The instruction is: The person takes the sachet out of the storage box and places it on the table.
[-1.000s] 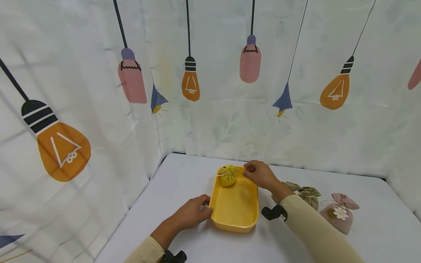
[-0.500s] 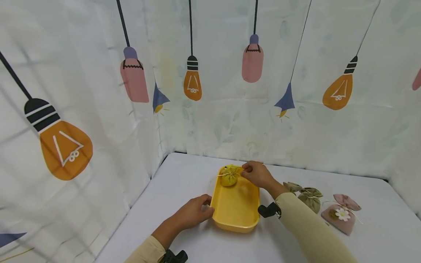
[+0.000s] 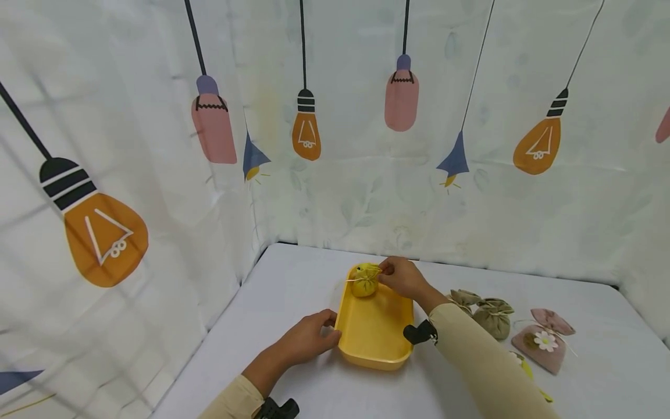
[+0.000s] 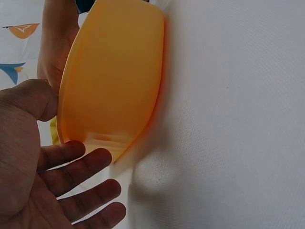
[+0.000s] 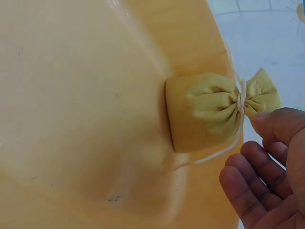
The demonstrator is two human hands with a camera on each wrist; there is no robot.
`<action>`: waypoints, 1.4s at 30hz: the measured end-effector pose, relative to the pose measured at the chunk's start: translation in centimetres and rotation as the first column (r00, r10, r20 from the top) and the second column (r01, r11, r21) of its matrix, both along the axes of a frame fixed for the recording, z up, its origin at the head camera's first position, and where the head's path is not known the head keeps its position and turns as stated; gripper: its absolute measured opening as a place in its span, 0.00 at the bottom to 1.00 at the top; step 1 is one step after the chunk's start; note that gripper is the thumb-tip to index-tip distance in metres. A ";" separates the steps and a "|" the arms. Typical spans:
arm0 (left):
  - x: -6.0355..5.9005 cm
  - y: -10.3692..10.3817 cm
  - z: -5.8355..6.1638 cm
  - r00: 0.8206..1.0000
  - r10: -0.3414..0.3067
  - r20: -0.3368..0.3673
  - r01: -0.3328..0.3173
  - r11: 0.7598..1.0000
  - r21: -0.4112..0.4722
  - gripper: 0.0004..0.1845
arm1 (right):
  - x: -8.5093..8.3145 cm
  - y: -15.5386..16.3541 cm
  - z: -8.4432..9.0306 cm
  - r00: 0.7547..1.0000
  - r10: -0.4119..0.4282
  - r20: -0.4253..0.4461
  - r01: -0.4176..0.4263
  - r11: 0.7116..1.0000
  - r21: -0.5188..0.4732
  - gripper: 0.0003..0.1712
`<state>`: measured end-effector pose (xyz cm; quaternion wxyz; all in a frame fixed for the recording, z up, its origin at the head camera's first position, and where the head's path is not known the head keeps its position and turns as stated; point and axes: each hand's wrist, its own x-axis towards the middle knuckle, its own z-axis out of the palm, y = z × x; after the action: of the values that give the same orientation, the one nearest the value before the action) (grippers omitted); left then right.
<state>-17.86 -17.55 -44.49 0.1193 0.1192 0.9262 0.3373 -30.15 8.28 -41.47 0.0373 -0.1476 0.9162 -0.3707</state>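
A yellow-green cloth sachet (image 5: pixel 205 112), tied at its neck with pale cord, stands in the far end of a yellow tray (image 3: pixel 374 331). My right hand (image 3: pixel 403 276) pinches the gathered top of this sachet between thumb and forefinger; its other fingers are loosely bent below, as the right wrist view shows. At the tray's left side is my left hand (image 3: pixel 312 337), its thumb at the rim and its fingertips (image 4: pixel 102 157) against the outer wall. Those fingers are spread and fairly straight in the left wrist view.
To the right on the white table (image 3: pixel 445 384) lie a green-brown sachet (image 3: pixel 494 319), another partly behind the right forearm, and a pink one (image 3: pixel 541 347) with a white flower. A yellow-and-white item (image 3: pixel 526 366) peeks out beside the right sleeve. A printed curtain (image 3: pixel 356 192) encloses the table.
My right hand has moved left to the sachet's top and now pinches it. The sachet's top looks pulled more upright. The left hand and the tray stay put.
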 end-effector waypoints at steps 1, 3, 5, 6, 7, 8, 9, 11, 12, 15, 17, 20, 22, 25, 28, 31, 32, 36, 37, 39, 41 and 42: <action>0.0 0.0 0.0 1.000 -0.002 -0.002 0.002 1.000 0.000 0.18 | 0.0 -0.1 -0.1 1.000 -0.005 -0.005 0.005 1.000 -0.001 0.14; 0.1 0.0 0.0 1.000 -0.003 -0.003 0.003 1.000 0.003 0.18 | 0.1 -0.1 -0.1 1.000 -0.014 -0.020 0.014 1.000 -0.007 0.12; 0.1 -0.1 -0.1 1.000 -0.003 -0.002 0.003 1.000 0.006 0.18 | 0.1 -0.2 -0.2 0.999 -0.017 -0.043 0.016 1.000 -0.020 0.10; 0.1 -0.1 -0.1 1.000 -0.003 -0.001 0.003 1.000 0.005 0.18 | 0.2 -0.2 -0.2 0.998 -0.018 -0.053 0.016 0.999 -0.028 0.09; 0.1 -0.1 -0.1 1.000 -0.004 -0.002 0.004 1.000 0.006 0.18 | 0.2 -0.2 -0.2 0.998 -0.017 -0.063 0.015 0.999 -0.035 0.08; 0.0 -0.1 -0.1 1.000 -0.004 -0.002 0.004 1.000 0.007 0.18 | 0.3 -0.2 -0.2 0.997 -0.017 -0.074 0.014 0.999 -0.042 0.08; 0.0 -0.1 -0.1 1.000 -0.004 -0.002 0.004 1.000 0.007 0.18 | 0.3 -0.3 -0.1 0.996 -0.017 -0.082 0.013 0.999 -0.049 0.07; 0.0 -0.1 -0.2 1.000 -0.006 -0.004 0.006 1.000 0.008 0.18 | 0.6 -0.3 0.1 0.996 -0.017 -0.089 0.011 0.998 -0.066 0.07; 0.0 -0.2 -0.2 1.000 -0.007 -0.005 0.007 1.000 0.010 0.18 | 0.8 -0.3 0.3 0.996 -0.017 -0.092 0.010 0.997 -0.075 0.07; 0.1 -0.2 -0.4 1.000 -0.013 -0.007 0.013 1.000 0.015 0.18 | 1.5 0.1 0.8 0.996 -0.018 -0.091 0.009 0.995 -0.099 0.07; 0.1 -0.2 -0.4 1.000 -0.017 -0.005 0.017 1.000 0.016 0.18 | 1.9 0.4 1.2 0.996 -0.022 -0.089 0.012 0.994 -0.111 0.06; 0.1 -0.2 -0.3 1.000 -0.015 -0.006 0.015 1.000 0.010 0.19 | 2.4 0.9 1.6 0.996 -0.027 -0.087 0.017 0.993 -0.118 0.06; 0.1 -0.3 -0.2 1.000 -0.014 -0.010 0.014 1.000 0.005 0.20 | 2.7 1.2 2.0 0.996 -0.030 -0.088 0.019 0.992 -0.128 0.06; 0.1 -0.3 0.0 1.000 -0.013 -0.017 0.013 1.000 0.002 0.20 | 3.1 1.6 2.4 0.995 -0.037 -0.093 0.024 0.989 -0.146 0.07; 0.1 -0.3 0.0 1.000 -0.015 -0.016 0.015 1.000 0.000 0.21 | 3.6 2.2 2.8 0.994 -0.050 -0.094 0.034 0.985 -0.167 0.08; 0.0 -0.2 0.0 1.000 -0.014 -0.020 0.014 1.000 -0.001 0.21 | 4.1 3.0 3.2 0.993 -0.057 -0.101 0.039 0.984 -0.176 0.09; 0.0 -0.1 0.0 1.000 -0.013 -0.020 0.013 1.000 -0.002 0.20 | 4.3 3.3 3.3 0.993 -0.058 -0.104 0.039 0.983 -0.177 0.09; 0.0 0.0 0.0 1.000 -0.002 -0.022 0.002 1.000 -0.004 0.20 | 5.0 4.2 3.6 0.990 -0.061 -0.126 0.038 0.983 -0.177 0.09; 0.0 -0.1 -0.1 1.000 -0.004 -0.025 0.004 1.000 -0.002 0.20 | 5.1 4.4 3.6 0.989 -0.062 -0.131 0.038 0.983 -0.179 0.09; 0.0 -0.1 -0.1 1.000 -0.005 -0.026 0.005 1.000 0.005 0.20 | 5.4 4.7 3.8 0.988 -0.066 -0.139 0.040 0.982 -0.182 0.09; 0.0 -0.2 -0.1 0.999 -0.011 -0.031 0.011 1.000 0.012 0.21 | 5.6 5.1 4.0 0.987 -0.070 -0.143 0.043 0.982 -0.185 0.09; 0.1 -0.2 -0.1 0.999 -0.012 -0.030 0.012 1.000 0.015 0.21 | 5.8 5.3 4.1 0.987 -0.070 -0.143 0.042 0.981 -0.191 0.09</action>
<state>-17.81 -17.73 -44.64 0.1066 0.1306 0.9245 0.3419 -24.36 13.59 -37.37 -0.0558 -0.1520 0.8813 -0.4439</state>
